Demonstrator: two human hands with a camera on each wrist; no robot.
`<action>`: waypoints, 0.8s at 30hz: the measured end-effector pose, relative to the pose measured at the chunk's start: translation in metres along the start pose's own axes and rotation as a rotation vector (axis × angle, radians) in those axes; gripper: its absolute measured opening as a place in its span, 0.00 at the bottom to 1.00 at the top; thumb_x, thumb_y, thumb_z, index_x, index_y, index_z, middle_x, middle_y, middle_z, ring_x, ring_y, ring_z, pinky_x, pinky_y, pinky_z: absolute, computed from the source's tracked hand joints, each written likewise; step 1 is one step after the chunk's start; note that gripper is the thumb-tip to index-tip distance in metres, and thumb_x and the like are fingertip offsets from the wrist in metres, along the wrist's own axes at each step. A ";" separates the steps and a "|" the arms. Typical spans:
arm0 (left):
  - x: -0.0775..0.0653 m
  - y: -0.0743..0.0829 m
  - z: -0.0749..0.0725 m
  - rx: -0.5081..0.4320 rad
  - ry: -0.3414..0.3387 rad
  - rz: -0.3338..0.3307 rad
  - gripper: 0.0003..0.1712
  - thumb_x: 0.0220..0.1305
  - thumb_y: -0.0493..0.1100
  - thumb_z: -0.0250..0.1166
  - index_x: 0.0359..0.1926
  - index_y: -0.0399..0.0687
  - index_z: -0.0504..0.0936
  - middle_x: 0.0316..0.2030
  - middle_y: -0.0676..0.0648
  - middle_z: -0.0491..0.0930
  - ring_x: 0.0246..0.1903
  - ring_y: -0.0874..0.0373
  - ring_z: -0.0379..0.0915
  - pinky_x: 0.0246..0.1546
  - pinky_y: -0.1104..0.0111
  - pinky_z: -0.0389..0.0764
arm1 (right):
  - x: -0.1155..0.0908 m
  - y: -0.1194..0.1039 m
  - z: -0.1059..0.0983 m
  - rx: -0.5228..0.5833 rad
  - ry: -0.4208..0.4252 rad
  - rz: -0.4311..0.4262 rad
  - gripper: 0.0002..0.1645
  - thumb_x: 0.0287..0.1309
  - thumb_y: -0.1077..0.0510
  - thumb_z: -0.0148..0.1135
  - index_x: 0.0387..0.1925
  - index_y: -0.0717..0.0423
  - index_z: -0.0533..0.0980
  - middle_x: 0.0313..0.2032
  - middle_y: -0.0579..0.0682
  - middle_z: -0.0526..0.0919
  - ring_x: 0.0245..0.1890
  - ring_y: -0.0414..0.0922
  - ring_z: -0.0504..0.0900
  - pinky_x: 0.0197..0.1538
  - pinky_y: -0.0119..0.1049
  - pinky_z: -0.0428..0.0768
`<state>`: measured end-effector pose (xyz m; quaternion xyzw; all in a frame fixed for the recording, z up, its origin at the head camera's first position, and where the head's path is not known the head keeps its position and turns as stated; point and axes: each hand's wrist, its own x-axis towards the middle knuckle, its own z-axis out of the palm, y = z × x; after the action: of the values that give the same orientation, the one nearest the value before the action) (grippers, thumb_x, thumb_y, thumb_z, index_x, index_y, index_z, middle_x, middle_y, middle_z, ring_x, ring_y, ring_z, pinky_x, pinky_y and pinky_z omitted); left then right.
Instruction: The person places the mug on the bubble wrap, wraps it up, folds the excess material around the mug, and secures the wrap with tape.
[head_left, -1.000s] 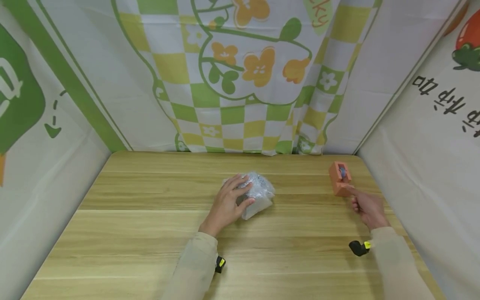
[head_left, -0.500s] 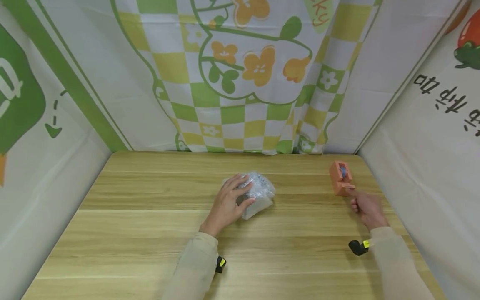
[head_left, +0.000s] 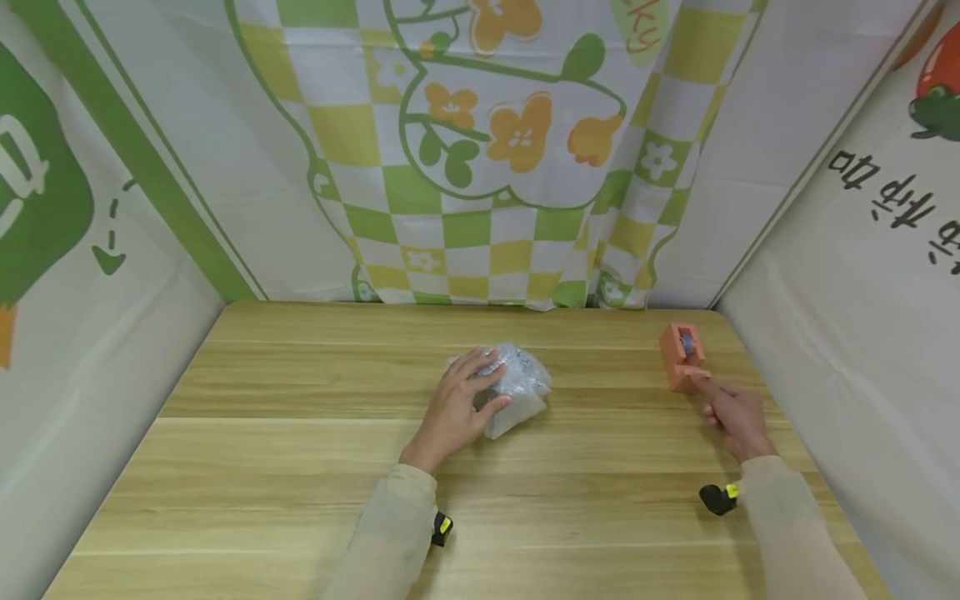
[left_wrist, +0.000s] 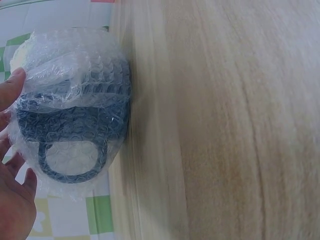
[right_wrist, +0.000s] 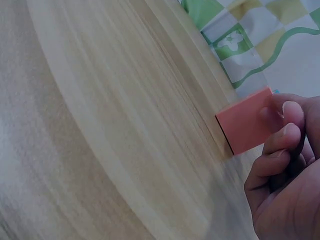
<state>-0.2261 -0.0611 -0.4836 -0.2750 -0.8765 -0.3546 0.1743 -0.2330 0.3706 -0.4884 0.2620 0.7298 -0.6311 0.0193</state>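
A mug wrapped in clear bubble wrap (head_left: 517, 375) sits in the middle of the table. In the left wrist view the dark body and handle of the mug (left_wrist: 72, 125) show through the plastic. My left hand (head_left: 459, 407) holds it from the left, thumb at the near side and fingers over the top. An orange tape dispenser (head_left: 677, 379) stands at the far right. The fingertips of my right hand (head_left: 735, 417) are on its near end, index finger stretched along the top, the other fingers curled. In the right wrist view the hand (right_wrist: 290, 170) covers part of the dispenser (right_wrist: 245, 122); no tape strip is visible.
The wooden table (head_left: 300, 483) ends at a green and yellow checked curtain (head_left: 465, 225) behind. Printed white cloth walls (head_left: 847, 333) close both sides, the right one near the dispenser. A black wrist camera (head_left: 718, 498) hangs from the right wrist.
The dispenser has shifted very slightly to the right, with my right fingertips staying at its near end. My left hand and the wrapped mug have not visibly moved.
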 end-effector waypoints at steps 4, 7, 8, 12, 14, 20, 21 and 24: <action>0.000 -0.001 0.001 0.003 -0.002 -0.006 0.28 0.59 0.53 0.64 0.57 0.44 0.76 0.62 0.46 0.68 0.66 0.47 0.54 0.67 0.55 0.54 | 0.002 0.000 0.000 0.015 -0.015 -0.018 0.19 0.46 0.41 0.70 0.37 0.46 0.79 0.17 0.41 0.77 0.14 0.31 0.71 0.17 0.27 0.73; 0.000 -0.001 0.001 0.004 -0.003 -0.007 0.28 0.59 0.53 0.64 0.57 0.44 0.76 0.63 0.47 0.68 0.66 0.47 0.54 0.67 0.56 0.54 | 0.004 0.000 -0.001 -0.004 -0.036 -0.038 0.24 0.48 0.42 0.69 0.44 0.49 0.77 0.21 0.41 0.78 0.16 0.31 0.72 0.18 0.26 0.73; 0.000 -0.001 0.001 0.005 -0.004 -0.010 0.28 0.59 0.53 0.64 0.57 0.44 0.76 0.63 0.47 0.68 0.66 0.47 0.54 0.67 0.56 0.54 | 0.004 0.000 -0.001 -0.018 -0.043 -0.049 0.28 0.49 0.42 0.68 0.48 0.52 0.76 0.21 0.41 0.78 0.16 0.31 0.72 0.19 0.26 0.74; 0.000 -0.001 0.000 0.001 -0.005 -0.017 0.28 0.60 0.53 0.64 0.57 0.44 0.76 0.63 0.47 0.68 0.67 0.48 0.54 0.67 0.57 0.54 | 0.007 0.000 -0.001 -0.081 -0.055 -0.094 0.30 0.50 0.41 0.67 0.49 0.55 0.74 0.19 0.42 0.78 0.16 0.32 0.72 0.19 0.27 0.74; 0.000 -0.001 0.000 -0.001 -0.002 -0.020 0.28 0.59 0.53 0.64 0.57 0.44 0.76 0.63 0.47 0.68 0.67 0.48 0.54 0.67 0.57 0.54 | 0.009 0.001 0.000 -0.104 -0.051 -0.127 0.28 0.51 0.41 0.66 0.47 0.55 0.75 0.19 0.42 0.77 0.16 0.32 0.72 0.19 0.27 0.75; -0.001 -0.001 0.000 -0.002 -0.006 -0.021 0.28 0.60 0.54 0.64 0.57 0.44 0.76 0.63 0.47 0.67 0.67 0.48 0.53 0.67 0.55 0.54 | 0.014 0.011 -0.002 -0.263 -0.026 -0.206 0.29 0.55 0.43 0.63 0.47 0.64 0.78 0.19 0.44 0.80 0.16 0.33 0.73 0.19 0.29 0.75; -0.001 -0.001 0.000 0.001 -0.012 -0.022 0.29 0.60 0.54 0.63 0.58 0.44 0.75 0.64 0.48 0.67 0.67 0.48 0.53 0.67 0.55 0.53 | 0.013 0.012 -0.003 -0.297 -0.028 -0.209 0.30 0.56 0.42 0.62 0.47 0.65 0.78 0.19 0.44 0.80 0.16 0.33 0.73 0.19 0.29 0.75; -0.003 -0.002 -0.001 0.003 -0.016 -0.028 0.29 0.60 0.55 0.63 0.58 0.45 0.75 0.64 0.48 0.67 0.67 0.49 0.52 0.67 0.53 0.53 | 0.011 0.011 -0.003 -0.366 -0.059 -0.215 0.34 0.57 0.38 0.59 0.50 0.65 0.76 0.17 0.43 0.77 0.15 0.35 0.71 0.19 0.31 0.74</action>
<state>-0.2249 -0.0641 -0.4849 -0.2651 -0.8823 -0.3533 0.1626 -0.2370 0.3780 -0.5021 0.1562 0.8551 -0.4939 0.0207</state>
